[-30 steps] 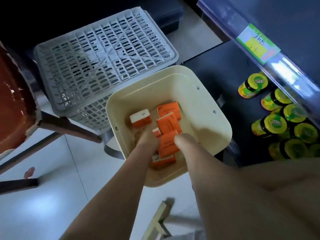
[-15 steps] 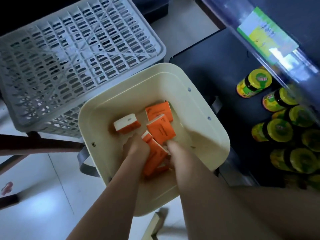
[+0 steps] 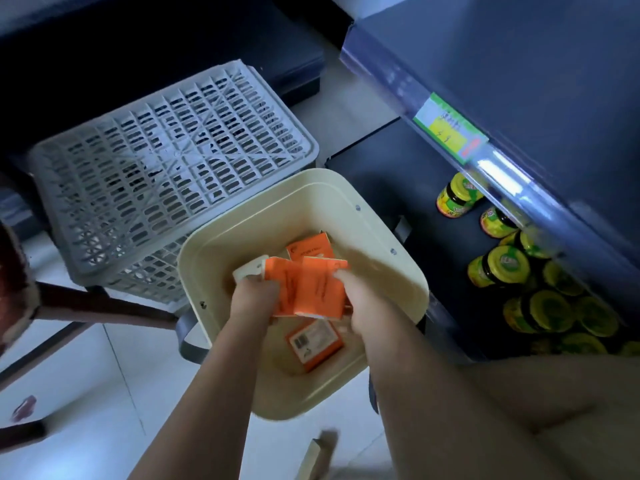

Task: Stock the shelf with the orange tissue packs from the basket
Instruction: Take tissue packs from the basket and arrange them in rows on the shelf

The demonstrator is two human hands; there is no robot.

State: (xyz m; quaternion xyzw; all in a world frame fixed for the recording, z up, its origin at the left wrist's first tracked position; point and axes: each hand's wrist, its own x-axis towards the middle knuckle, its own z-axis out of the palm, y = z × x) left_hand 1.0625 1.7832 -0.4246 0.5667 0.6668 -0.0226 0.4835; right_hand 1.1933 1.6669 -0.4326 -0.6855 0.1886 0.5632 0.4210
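A cream plastic basket (image 3: 377, 237) stands on the floor in front of me. My left hand (image 3: 254, 294) and my right hand (image 3: 360, 292) are inside it and grip between them a bunch of orange tissue packs (image 3: 308, 289), raised off the basket's bottom. One more orange pack (image 3: 313, 341) lies flat on the bottom with its barcode up. Another orange pack (image 3: 310, 247) shows just beyond the held bunch. The dark shelf (image 3: 398, 168) is to the right, low down.
A grey slatted crate (image 3: 166, 168) sits upside down left of the basket. Several yellow-lidded jars (image 3: 509, 268) fill the shelf's right part. A shelf rail with a green and yellow price label (image 3: 450, 128) overhangs them. A dark wooden leg (image 3: 97, 303) crosses at left.
Both hands have closed around several packs and lifted them up from the basket's bottom. One pack that lay under them now shows. The view has shifted too.
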